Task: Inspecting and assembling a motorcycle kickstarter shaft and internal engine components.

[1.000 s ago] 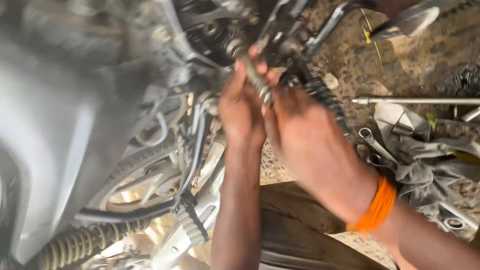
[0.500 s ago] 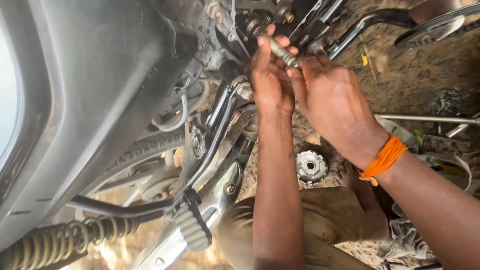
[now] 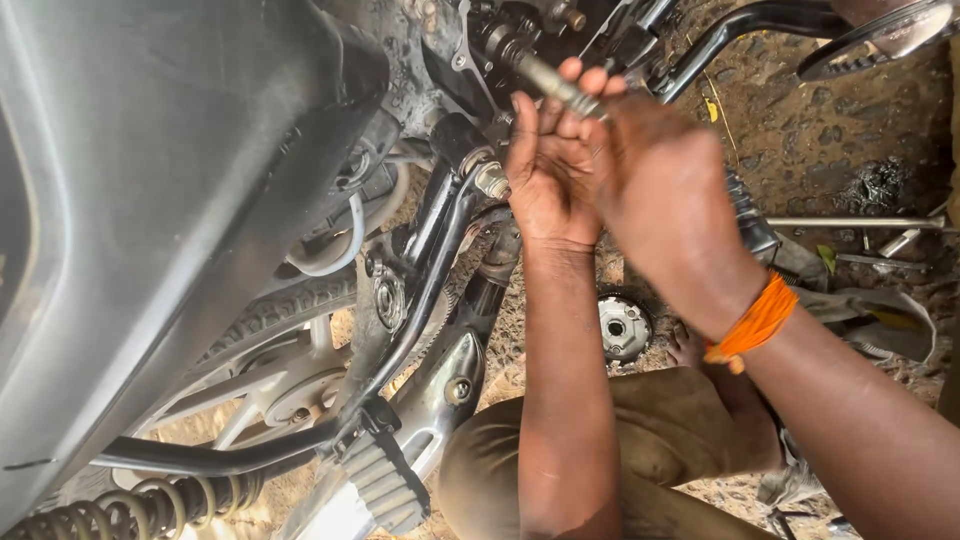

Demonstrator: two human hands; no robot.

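I see bare dirt ground at upper right. Lying on it: a round toothed metal part at centre, a thin steel rod and grey rags at right.

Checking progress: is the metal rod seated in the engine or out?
Partly in: metal rod runs from the engine into both hands' fingers.
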